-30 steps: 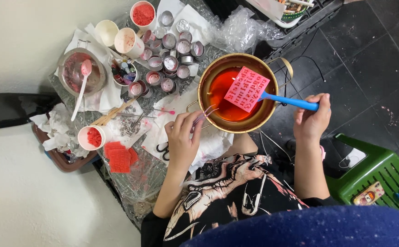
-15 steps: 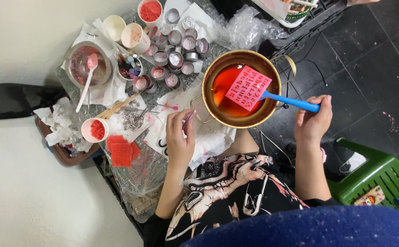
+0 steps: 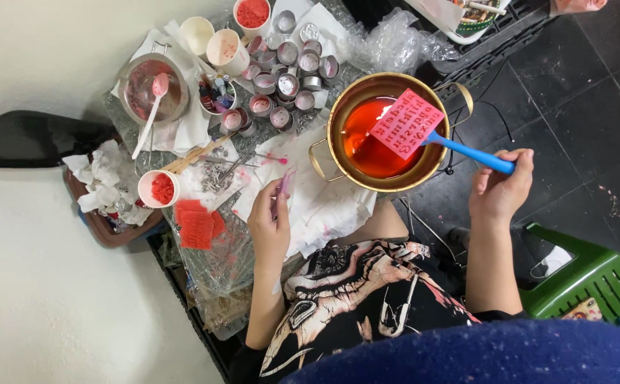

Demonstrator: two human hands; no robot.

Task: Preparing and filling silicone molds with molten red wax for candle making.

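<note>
While my right hand (image 3: 498,190) grips the blue handle of the pink perforated mould (image 3: 407,122) above the red liquid in the brass pot (image 3: 385,131), my left hand (image 3: 269,226), closed on a thin pink stick (image 3: 282,190), has drawn back from the pot's rim to the white paper (image 3: 324,203) on the desk (image 3: 217,263), so stirring seems paused. Foil cups (image 3: 289,85) cluster far left.
</note>
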